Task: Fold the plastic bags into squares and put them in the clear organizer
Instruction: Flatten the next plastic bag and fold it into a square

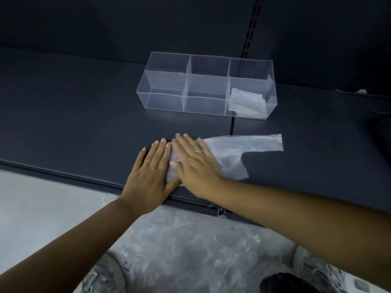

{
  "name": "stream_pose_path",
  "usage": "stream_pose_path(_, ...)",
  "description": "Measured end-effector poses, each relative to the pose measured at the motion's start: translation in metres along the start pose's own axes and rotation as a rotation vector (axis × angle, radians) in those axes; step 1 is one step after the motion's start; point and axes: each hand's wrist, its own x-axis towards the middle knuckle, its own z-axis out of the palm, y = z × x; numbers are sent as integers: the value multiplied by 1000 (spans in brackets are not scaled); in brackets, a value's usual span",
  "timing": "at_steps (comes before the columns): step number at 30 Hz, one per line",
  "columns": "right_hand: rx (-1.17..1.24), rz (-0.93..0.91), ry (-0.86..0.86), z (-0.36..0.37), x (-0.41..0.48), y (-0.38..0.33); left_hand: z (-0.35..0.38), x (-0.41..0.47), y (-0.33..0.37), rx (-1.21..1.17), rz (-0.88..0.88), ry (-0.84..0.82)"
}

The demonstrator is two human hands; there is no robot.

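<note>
So, nearest of all, a heap of loose plastic bags (179,250) lies down on the floor by the person's shoes (321,269), which I take to be the stock not yet folded. Above that runs the front lip of the dark shelf (74,123), and both hands work just beyond it.

The left hand (148,176) lies flat, fingers straight and together. Most of it is on bare shelf, and its thumb side presses the left end of the plastic bag (243,144). The right hand (194,166) is also spread flat, palm down on the middle of the bag and gripping nothing. Its outline is smeared, so I cannot say just where its fingertips end. The bag lies flat on the shelf, and its two handle strips reach out to the right from under that hand.

The step in hand looks like smoothing the bag flat before the first fold. Next, the handles probably need to come in over the body, then the strip needs doubling over until it is square. That calls for a pinch at the free right end while the other hand pins the left, since thin film tends to slide and spring open.

Farther back stands the clear organizer (165,81), well apart from the hands, with three compartments side by side. The right one holds folded bags (247,102), while the middle and left ones show nothing inside. Behind it rises the dark back panel with a slotted rail (251,28).
</note>
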Motion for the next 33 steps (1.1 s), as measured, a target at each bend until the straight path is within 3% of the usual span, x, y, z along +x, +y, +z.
stream_pose_path(4, -147, 83, 4, -3, -28, 63, -1, -2, -3, -52, -23, -5)
stream_pose_path(10, -175, 313, 104, -27, -67, 132, -3, -8, -9, -22, -74, -34)
stream_pose_path(14, 64, 135, 242, -41, -92, 131, -11, -7, -2, -81, -115, 20)
stream_pose_path(18, 149, -58, 165, -37, -105, 114, -25, -4, 24, -280, 127, 143)
stream_pose_path(21, 135, -73, 199, -38, -95, 107, -22, -1, 48, -363, 253, 66)
stream_pose_path(24, 197, -65, 135, -44, -88, 107, -10, 3, 59, -327, 248, 37)
stream_pose_path(27, 491, 77, 27, -61, -86, 109, -14, 7, 60, -328, 217, 128)
stream_pose_path(29, 563, 135, -23, -71, -85, 112, -16, 9, 61, -331, 218, 221)
stream_pose_path(33, 287, 80, 68, -85, -87, 105, -20, 9, 61, -324, 234, 341)
